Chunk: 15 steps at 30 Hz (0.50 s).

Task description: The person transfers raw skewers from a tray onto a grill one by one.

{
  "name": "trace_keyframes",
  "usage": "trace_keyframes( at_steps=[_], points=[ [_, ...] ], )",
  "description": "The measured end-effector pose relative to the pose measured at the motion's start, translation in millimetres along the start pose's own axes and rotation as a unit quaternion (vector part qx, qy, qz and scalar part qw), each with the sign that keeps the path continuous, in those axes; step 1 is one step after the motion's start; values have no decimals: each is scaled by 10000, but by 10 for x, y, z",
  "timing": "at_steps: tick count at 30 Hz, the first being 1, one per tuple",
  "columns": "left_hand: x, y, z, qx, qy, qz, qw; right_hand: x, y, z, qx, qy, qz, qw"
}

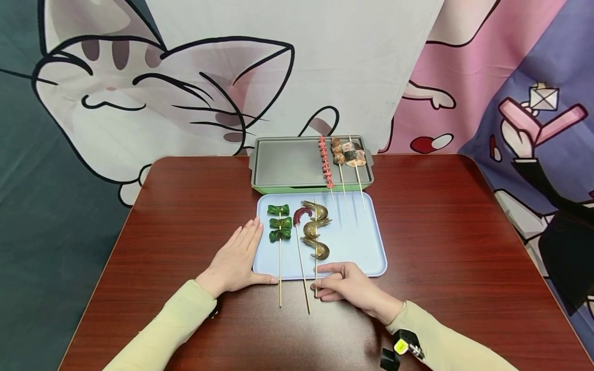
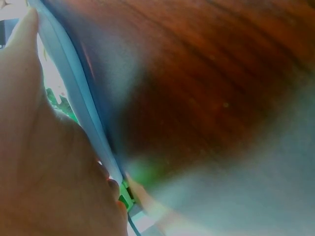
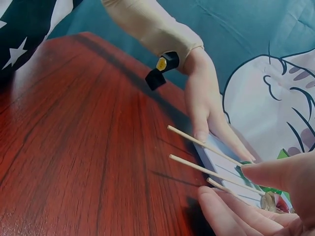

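My left hand (image 1: 238,257) rests on the left edge of the blue tray (image 1: 357,237), fingers straight and thumb along the near edge, by the green pepper skewer (image 1: 280,223). My right hand (image 1: 348,286) is at the stick of the shrimp skewer (image 1: 316,229) by the tray's near edge. In the right wrist view the stick (image 3: 221,186) lies over the lower fingers (image 3: 221,206), with a gap below the upper digit. Between these skewers lies a dark red tentacle skewer (image 1: 302,212). All three sticks overhang the tray's near edge.
Behind the tray stands a grey-topped grill pan (image 1: 287,159) with a green base. On its right side lie a pink-red skewer (image 1: 325,162), a brown meat skewer (image 1: 337,151) and a thick pale, dark-skinned skewer (image 1: 353,154). Beneath is a brown wooden table (image 1: 441,232).
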<state>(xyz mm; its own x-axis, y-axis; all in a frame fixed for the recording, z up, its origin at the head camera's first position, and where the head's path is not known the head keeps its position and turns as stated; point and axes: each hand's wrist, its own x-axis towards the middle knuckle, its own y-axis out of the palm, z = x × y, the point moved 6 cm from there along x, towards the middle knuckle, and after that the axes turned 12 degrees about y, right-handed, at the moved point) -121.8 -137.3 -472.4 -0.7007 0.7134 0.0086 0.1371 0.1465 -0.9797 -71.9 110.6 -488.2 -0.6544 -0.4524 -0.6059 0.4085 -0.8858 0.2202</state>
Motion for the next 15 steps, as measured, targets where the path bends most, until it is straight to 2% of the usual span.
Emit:
trace_keyframes(
  at_steps=[15],
  points=[
    [5, -15, -8, 17, -18, 78, 10000, -21, 8, 20, 105, -153, -32, 9998]
  ],
)
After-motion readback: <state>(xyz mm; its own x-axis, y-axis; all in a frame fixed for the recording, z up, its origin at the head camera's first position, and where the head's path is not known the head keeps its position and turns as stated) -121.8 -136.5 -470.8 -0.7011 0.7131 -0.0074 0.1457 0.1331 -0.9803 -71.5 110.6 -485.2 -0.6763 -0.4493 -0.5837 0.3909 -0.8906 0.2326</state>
